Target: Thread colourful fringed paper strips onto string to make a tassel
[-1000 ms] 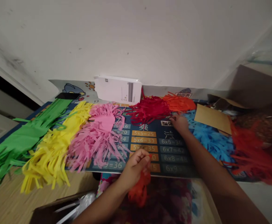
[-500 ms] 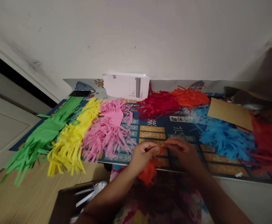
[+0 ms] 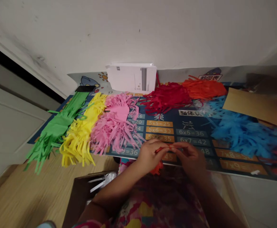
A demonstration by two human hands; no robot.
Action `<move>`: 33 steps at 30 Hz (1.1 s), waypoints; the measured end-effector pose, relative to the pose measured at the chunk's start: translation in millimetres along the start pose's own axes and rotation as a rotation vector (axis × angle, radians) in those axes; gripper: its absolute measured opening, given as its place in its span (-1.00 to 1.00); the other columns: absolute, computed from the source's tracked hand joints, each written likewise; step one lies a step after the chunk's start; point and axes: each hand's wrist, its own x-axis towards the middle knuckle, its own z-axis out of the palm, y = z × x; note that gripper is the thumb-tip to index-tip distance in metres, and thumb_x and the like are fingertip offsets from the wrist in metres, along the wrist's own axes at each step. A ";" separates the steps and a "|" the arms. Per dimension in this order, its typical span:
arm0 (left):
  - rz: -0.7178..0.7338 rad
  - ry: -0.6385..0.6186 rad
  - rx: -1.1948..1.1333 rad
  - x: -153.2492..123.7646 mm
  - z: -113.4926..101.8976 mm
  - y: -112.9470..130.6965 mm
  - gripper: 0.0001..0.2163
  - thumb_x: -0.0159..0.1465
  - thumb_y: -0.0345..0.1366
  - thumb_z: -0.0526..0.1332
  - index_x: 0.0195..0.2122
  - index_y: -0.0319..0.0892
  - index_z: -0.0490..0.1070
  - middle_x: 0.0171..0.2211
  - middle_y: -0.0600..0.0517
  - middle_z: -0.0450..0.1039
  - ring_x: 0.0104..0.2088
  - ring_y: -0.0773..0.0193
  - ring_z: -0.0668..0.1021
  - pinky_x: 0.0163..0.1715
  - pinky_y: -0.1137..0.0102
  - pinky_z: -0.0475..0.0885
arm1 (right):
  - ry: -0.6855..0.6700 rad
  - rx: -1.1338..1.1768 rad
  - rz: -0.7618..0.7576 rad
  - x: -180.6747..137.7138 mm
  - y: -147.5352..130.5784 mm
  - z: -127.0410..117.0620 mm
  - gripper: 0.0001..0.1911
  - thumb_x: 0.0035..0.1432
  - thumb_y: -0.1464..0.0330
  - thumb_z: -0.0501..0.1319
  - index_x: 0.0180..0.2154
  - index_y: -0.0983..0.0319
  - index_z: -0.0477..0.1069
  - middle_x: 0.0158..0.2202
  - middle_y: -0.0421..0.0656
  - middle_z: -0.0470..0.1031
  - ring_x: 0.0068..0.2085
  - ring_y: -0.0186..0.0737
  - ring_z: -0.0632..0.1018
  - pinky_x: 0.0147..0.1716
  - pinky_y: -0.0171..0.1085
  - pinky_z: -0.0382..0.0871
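Observation:
My left hand (image 3: pixel 150 155) is closed around an orange-red tissue paper tassel (image 3: pixel 157 168), whose fringe hangs below the palm at the table's front edge. A thin twisted orange strip of it runs from the left fingers to my right hand (image 3: pixel 191 158). The right thumb and index finger pinch that strip, and their tips meet the left fingertips. Beyond the hands lie fringed paper bundles: pink (image 3: pixel 116 123), yellow (image 3: pixel 84 128), green (image 3: pixel 57 126), dark red (image 3: pixel 168 97), orange (image 3: pixel 203 89) and blue (image 3: pixel 245 134). The part inside the left hand is hidden.
A multiplication-table mat (image 3: pixel 160 130) covers the table. Against the wall leans a white box (image 3: pixel 129 77), with a black phone (image 3: pixel 85 89) left of it. Tan card (image 3: pixel 252 103) rests over the blue paper. An open cardboard box (image 3: pixel 78 193) stands on the floor.
The view has shifted slightly, so the table things appear further right. The fingertips of both hands have come together on the twisted strip, and less of the hanging fringe shows.

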 end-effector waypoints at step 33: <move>0.059 -0.040 -0.017 1.6 -6.8 14.8 -0.90 0.28 -0.28 0.31 -0.33 -0.15 0.59 -0.39 0.02 0.64 -0.38 0.30 0.62 -0.31 0.46 0.47 | -0.049 -0.025 0.016 -12.3 -5.2 -15.4 -0.83 0.04 0.18 0.40 -0.40 0.14 0.60 -0.42 -0.18 0.61 -0.37 -0.18 0.59 -0.31 -0.26 0.49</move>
